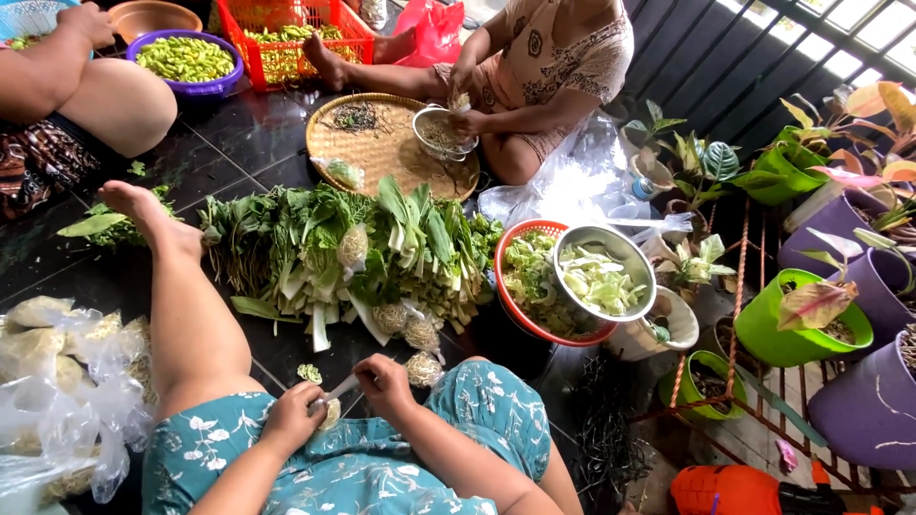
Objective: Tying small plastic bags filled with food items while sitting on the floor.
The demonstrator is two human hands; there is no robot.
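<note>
I sit on a dark tiled floor in a teal flowered dress. My left hand (294, 420) holds a small pale piece of vegetable (330, 414) over my lap. My right hand (385, 380) grips a knife (340, 388) whose blade points left at that piece. Just ahead lies a big heap of leafy greens (353, 250) with pale stalks and several netted clumps of bean sprouts (414, 334). A small cut green bit (309, 373) lies on the floor by my hands.
A red basket (508, 303) of chopped greens holds a steel bowl (632, 252) of cut leaves on the right. Another person (544, 67) sits behind a woven tray (382, 153). Plastic bags (67, 381) lie left. Potted plants (801, 324) crowd the right.
</note>
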